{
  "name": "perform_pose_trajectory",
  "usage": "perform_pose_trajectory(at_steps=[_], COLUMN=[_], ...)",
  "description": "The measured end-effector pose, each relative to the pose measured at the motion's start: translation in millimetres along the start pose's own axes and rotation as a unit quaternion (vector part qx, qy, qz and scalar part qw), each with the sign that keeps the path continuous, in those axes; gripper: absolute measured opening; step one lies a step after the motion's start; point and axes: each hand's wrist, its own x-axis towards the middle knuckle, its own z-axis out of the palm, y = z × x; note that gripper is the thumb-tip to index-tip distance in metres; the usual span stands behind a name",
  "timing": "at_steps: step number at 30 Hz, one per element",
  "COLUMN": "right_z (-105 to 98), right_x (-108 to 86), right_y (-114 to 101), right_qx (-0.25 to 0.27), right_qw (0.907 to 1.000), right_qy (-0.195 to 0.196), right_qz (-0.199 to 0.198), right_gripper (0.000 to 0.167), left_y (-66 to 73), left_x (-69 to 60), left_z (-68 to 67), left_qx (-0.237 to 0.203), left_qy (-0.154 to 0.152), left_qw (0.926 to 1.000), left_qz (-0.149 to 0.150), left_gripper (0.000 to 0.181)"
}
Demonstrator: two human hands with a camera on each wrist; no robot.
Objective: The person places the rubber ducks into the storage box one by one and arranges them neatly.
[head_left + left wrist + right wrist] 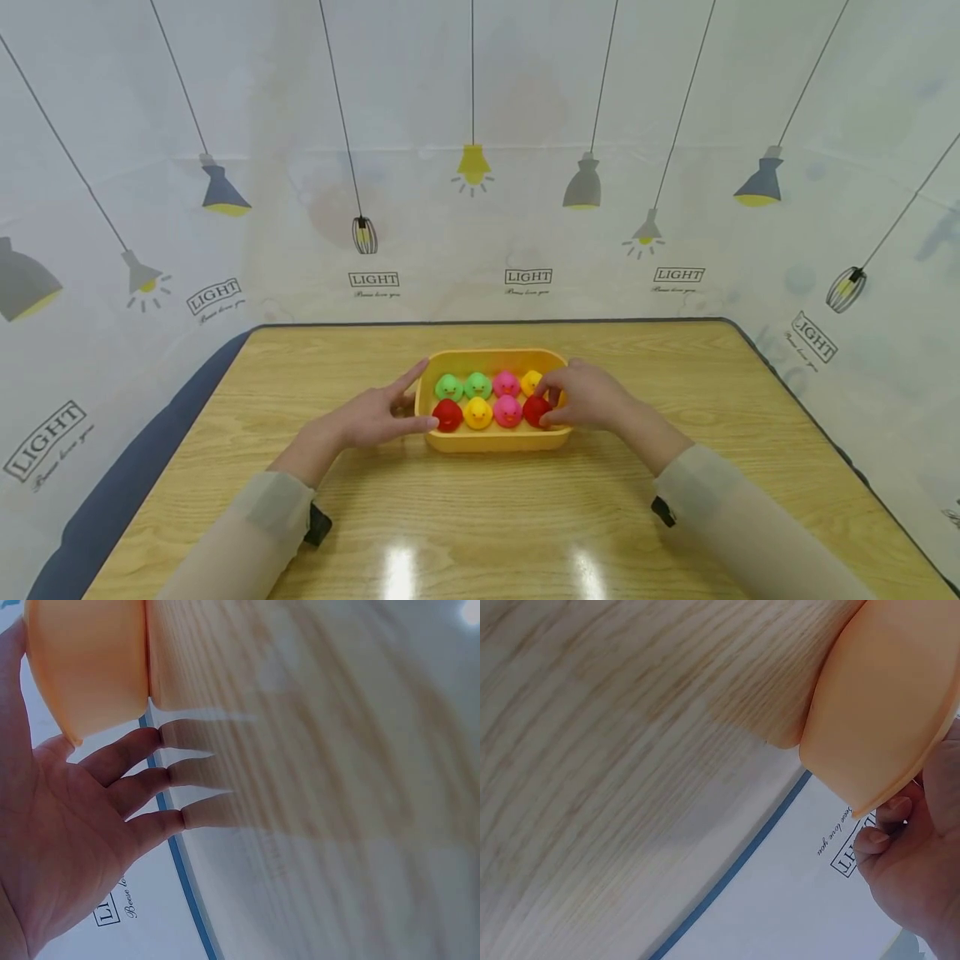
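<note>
A yellow plastic box (495, 442) stands on the table with several small rubber ducks in two rows. Along its back row sit two green ducks (477, 386), a pink duck (506, 383) and a yellow duck (531, 382). In front are a red duck (447, 415), a yellow duck (477, 413), a pink duck (508, 411) and another red duck (535, 409). My left hand (378, 415) spreads at the box's left end, thumb and index finger at its rim. Reaching over the right end, my right hand (588, 396) pinches the right red duck between thumb and fingers.
The wooden table (480, 508) reaches back to a pale cloth (435, 192) printed with hanging lamps, which also encloses both sides. In the left wrist view, the box's outer wall (90, 660) rises beside the fingers.
</note>
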Motion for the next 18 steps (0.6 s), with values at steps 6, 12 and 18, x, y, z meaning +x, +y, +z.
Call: perform_pose_trajectory(at_steps=[6,12,18], right_z=[0.5,-0.2,-4.5], right_x=[0.9,0.4,-5.0], right_y=[0.4,-0.8,0.4], right_qx=[-0.003,0.002,0.033], right_qw=[1.0000,1.0000,0.9993], right_qy=[0.003,0.002,0.017], right_qz=[0.000,0.000,0.001], right_gripper=[0.028,0.028,0.038], left_y=[-1.1,-2.5,-4.4], left_x=[0.4,-0.8,-3.3], left_z=[-0.6,-1.2,-0.7], left_qx=[0.001,0.001,0.001], left_qy=[0.002,0.004,0.007], left_qw=[1.0000,1.0000,0.9999], left_qz=[0.000,0.004,0.011], left_gripper=[0.104,0.105,0.106])
